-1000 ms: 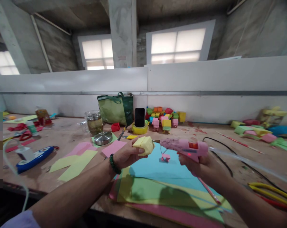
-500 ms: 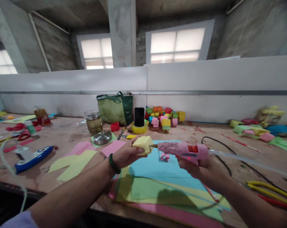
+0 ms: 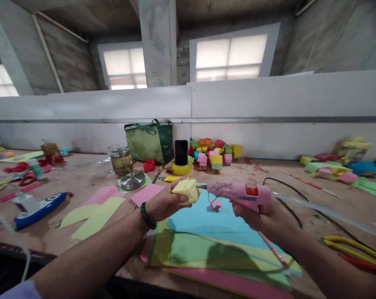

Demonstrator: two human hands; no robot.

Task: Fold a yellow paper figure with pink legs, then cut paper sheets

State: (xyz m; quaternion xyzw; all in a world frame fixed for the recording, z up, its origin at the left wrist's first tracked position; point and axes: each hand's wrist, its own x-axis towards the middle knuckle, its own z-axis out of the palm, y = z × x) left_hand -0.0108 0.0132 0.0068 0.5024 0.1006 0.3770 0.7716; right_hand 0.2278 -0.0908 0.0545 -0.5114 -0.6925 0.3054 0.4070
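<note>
My left hand (image 3: 167,200) is closed around a pale yellow paper box (image 3: 187,191), holding it above the stacked sheets. In my right hand (image 3: 253,216) is a pink hot glue gun (image 3: 234,193), its red light lit. The gun's metal nozzle points left and reaches the box's right side; whether it touches is hard to tell. A clear glue stick (image 3: 300,203) sticks out of the gun's back. Below the gun, a small pink paper piece (image 3: 215,206) lies on blue paper (image 3: 194,222).
Colourful paper cubes (image 3: 217,161) are heaped at the back, beside a phone (image 3: 181,152) on yellow tape. Left of it stand a green bag (image 3: 148,143), a glass mug (image 3: 120,161) and a metal lid (image 3: 132,180). Yellow-handled scissors (image 3: 346,247) lie right; a black cord (image 3: 318,214) runs nearby.
Both hands keep their grip on the paper box and the glue gun. The box is turned slightly, and the view has shifted a little.
</note>
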